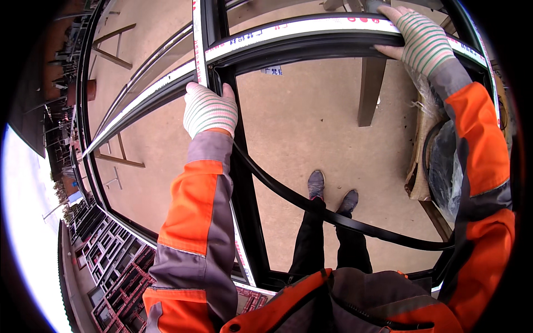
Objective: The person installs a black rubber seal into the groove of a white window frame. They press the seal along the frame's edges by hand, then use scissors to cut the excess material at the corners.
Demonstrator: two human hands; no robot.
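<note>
A large black metal window frame (247,222) with white protective film on its bars lies across my view. My left hand (212,110), in a striped fingertip-less glove, closes over the upright bar just below its joint with the crossbar (305,32). Its thumb is on the right side, and part of the fingers is hidden. A long black flexible strip (319,206) emerges beside my left wrist and sags in a curve to the lower right. At the upper right, my right hand (425,43) grips the crossbar, fingers over the far edge and thumb on the near side.
Brown metal trestle legs (371,91) stand under the frame. Clear plastic wrapping (444,166) and cardboard (417,161) sit at the right. My shoes (316,184) show on the floor through the opening. More lattice frames (119,266) are stacked at the lower left.
</note>
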